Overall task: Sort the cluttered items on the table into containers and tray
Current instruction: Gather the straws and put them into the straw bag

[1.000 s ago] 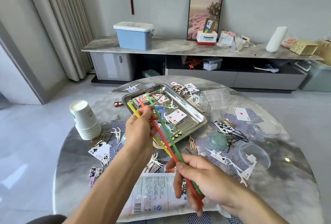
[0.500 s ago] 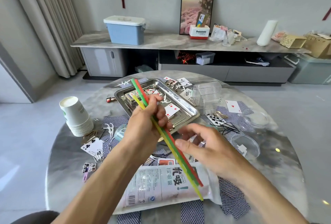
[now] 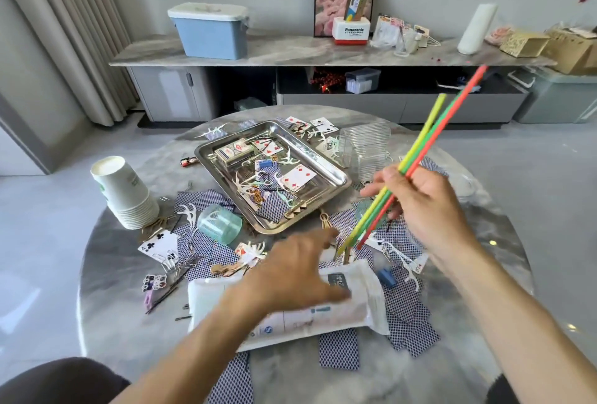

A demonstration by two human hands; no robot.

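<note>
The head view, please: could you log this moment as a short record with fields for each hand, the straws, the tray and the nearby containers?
right hand: grips the straws, raised above the table
straws: yellow, green, red; bundled, tilted up to the right
left hand: blurred, holds nothing, over the white packet
tray: metal, holds cards and small clutter
paper cups: stacked upside down, left of tray
</note>
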